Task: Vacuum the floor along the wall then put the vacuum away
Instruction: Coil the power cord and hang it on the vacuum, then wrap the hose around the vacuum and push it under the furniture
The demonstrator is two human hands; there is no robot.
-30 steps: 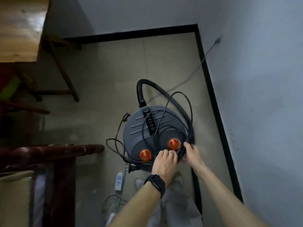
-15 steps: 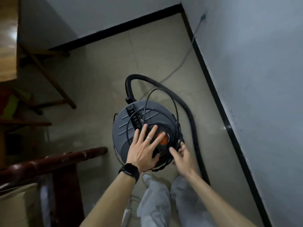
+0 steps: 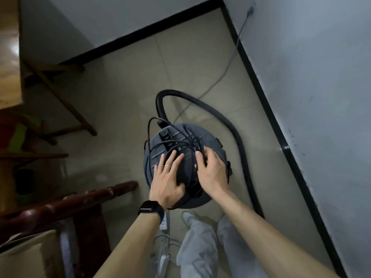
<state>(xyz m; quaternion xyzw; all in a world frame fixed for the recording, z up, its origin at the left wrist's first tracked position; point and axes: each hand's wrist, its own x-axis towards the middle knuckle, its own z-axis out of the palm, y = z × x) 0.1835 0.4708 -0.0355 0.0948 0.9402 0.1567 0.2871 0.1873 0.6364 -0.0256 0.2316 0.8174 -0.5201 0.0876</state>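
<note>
pressing flat on top of the grey vacuum [image 3: 208, 135] with left hand [image 3: 167, 178], fingers straight and spread over looped black cord [image 3: 149, 127]; gripping several cord strands with right hand [image 3: 211, 172], fingers curled round them. parked on the tiled floor [image 3: 120, 97] near the wall [image 3: 301, 77], hose [image 3: 240, 143] arcing alongside.

One view only: wide-angle camera on the person's head, facing forward and steeply down over both forearms. Close range; left hand [image 3: 167, 177], right hand [image 3: 210, 171] and cord [image 3: 148, 129] on the vacuum [image 3: 208, 137] sit mid-frame, floor [image 3: 120, 109] and wall [image 3: 311, 97] around them.
</note>
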